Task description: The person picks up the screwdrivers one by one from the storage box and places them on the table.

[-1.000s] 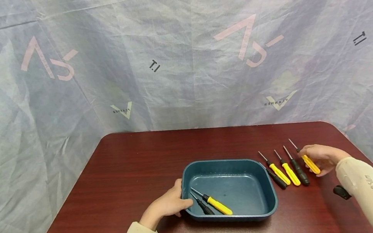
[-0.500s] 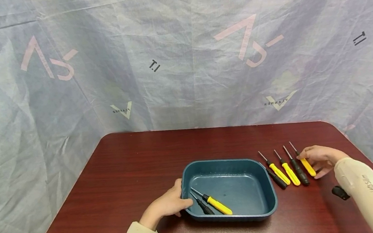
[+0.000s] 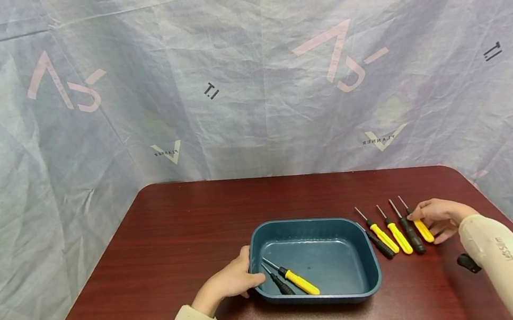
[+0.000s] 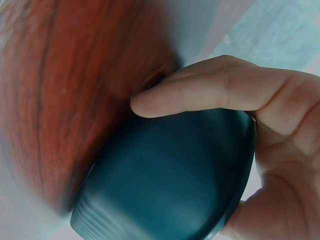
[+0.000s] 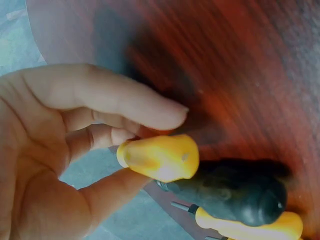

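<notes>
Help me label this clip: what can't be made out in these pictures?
Head view: the screwdrivers show tips too small to identify.
Left wrist view: the blue tray hides its contents behind its outer wall.
Right wrist view: the yellow screwdriver in the right hand has its shaft hidden, apparently behind its handle.
Head view: the frame's edge cuts off the right sleeve.

On my feed, the yellow-handled screwdriver (image 3: 424,231) was pinched — metal shaft pointing away — right of the flat-set, open-topped blue box (image 3: 331,263).
</notes>
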### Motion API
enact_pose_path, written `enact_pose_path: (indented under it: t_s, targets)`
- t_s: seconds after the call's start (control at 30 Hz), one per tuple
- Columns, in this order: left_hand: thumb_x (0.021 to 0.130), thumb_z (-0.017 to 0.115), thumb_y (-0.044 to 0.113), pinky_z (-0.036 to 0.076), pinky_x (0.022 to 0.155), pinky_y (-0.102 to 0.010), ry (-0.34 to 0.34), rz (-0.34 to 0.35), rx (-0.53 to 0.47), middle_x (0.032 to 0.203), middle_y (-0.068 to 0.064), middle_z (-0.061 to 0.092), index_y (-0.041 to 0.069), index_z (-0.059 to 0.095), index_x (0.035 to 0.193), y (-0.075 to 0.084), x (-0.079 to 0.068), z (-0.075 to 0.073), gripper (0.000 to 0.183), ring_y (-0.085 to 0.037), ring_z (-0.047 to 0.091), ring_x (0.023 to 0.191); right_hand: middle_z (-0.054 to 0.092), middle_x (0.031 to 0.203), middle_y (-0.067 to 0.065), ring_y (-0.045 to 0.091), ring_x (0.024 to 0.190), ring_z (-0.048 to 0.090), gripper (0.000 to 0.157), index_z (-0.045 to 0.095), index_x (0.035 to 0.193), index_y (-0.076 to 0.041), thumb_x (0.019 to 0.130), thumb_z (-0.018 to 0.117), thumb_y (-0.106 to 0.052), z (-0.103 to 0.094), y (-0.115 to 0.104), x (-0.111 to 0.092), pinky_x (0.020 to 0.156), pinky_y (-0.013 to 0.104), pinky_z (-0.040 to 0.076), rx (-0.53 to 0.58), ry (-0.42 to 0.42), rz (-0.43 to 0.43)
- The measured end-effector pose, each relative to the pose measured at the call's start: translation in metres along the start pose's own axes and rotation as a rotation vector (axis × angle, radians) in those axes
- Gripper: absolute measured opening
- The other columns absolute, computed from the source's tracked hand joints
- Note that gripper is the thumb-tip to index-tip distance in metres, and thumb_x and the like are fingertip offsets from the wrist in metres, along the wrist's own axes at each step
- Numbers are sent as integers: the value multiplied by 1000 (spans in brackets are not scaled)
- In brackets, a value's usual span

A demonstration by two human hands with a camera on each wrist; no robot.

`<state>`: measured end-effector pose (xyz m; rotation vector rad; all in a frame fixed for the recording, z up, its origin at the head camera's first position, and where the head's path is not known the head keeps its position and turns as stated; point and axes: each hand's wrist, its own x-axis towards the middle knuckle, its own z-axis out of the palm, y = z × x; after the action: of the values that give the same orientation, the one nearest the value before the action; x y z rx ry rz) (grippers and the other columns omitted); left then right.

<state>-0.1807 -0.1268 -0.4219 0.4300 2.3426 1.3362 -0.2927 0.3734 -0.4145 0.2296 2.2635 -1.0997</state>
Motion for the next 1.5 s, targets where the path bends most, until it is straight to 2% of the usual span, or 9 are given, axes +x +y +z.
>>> enact_pose_path:
  t_s: [0.43,0.97,1.5]
  targets:
    - [76,58,13,49,48,-37,0,-3,3,81,-11,50,-8,19,131,2,-1,0,71,-19,50,58,52,72,6,18,59,58,23,50,89,-4,86,58,-25,3,1,2,58,35,54,-14,3,14]
    - [75,59,13,48,48,-35,6,3,11,80,-10,50,-8,21,130,1,0,0,70,-19,50,59,45,65,4,13,50,48,24,45,84,-4,86,59,-23,1,2,4,55,33,53,-74,3,9]
    - [76,58,13,48,48,-36,2,-2,-1,80,-10,49,-8,19,131,-1,0,0,71,-20,50,57,47,65,5,15,55,54,26,44,86,-4,86,60,-25,2,2,3,59,34,54,-32,-6,34]
